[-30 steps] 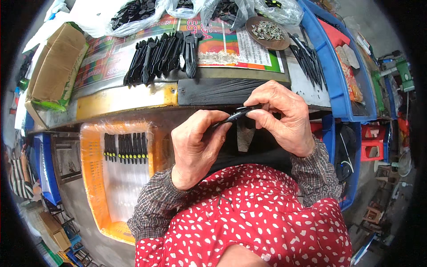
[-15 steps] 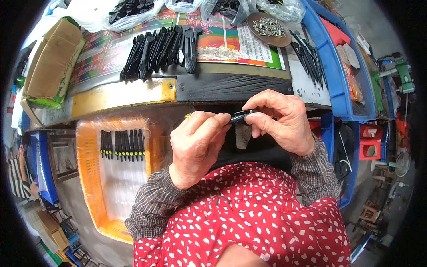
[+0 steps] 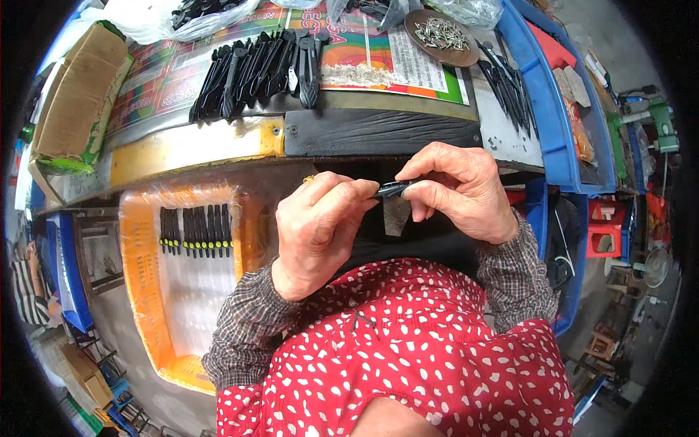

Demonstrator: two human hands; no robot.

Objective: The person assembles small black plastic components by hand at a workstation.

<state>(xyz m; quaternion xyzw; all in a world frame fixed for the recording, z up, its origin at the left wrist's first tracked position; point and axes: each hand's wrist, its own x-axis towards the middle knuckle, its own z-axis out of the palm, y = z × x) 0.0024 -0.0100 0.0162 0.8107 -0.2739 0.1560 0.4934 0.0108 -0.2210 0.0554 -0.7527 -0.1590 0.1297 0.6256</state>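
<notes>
My left hand (image 3: 314,231) and right hand (image 3: 470,195) pinch a slim, glossy black plastic piece (image 3: 391,190) from left and right, probably to steady it.

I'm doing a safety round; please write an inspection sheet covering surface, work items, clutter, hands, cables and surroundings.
Surface: workbench, partly under printed sheets.
Job's things: slender black pieces in a row; small metal pins on a brown plate; yellow-dotted black pieces in an orange crate.
Clutter: cardboard box, plastic bags.
Hands: left hand and right hand pinch a black part.
Cables: white strand in lower blue bin; cannot tell whether a cable.
Surroundings: red stool right; striped clothing far left.
</notes>
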